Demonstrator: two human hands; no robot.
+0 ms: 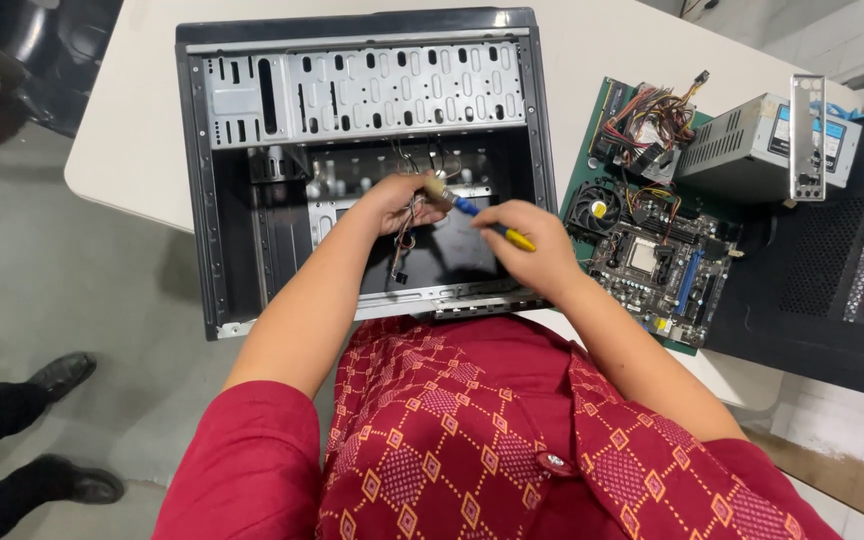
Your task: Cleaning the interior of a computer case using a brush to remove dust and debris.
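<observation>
Counter: white counter point(602, 50), open black metal computer case point(362, 170) at its near edge.
Right hand point(532, 245): fingers closed on blue-and-yellow-handled brush point(472, 212); light, stiff, held mid-handle.
Left hand point(392, 200): fingers gripping thin loose wires point(404, 240); soft, probably fragile.

Computer case point(222, 200) lies open on the table point(612, 50), landmark. In it: both hands, left hand point(392, 203) on the wires point(407, 225), right hand point(532, 245) with a brush point(472, 212). Right of case: motherboard point(652, 260). Further right, behind it: power supply point(752, 145).

Blue-and-yellow-handled brush point(472, 215) lies tilted, bristles against loose wires point(407, 225) inside case.
</observation>
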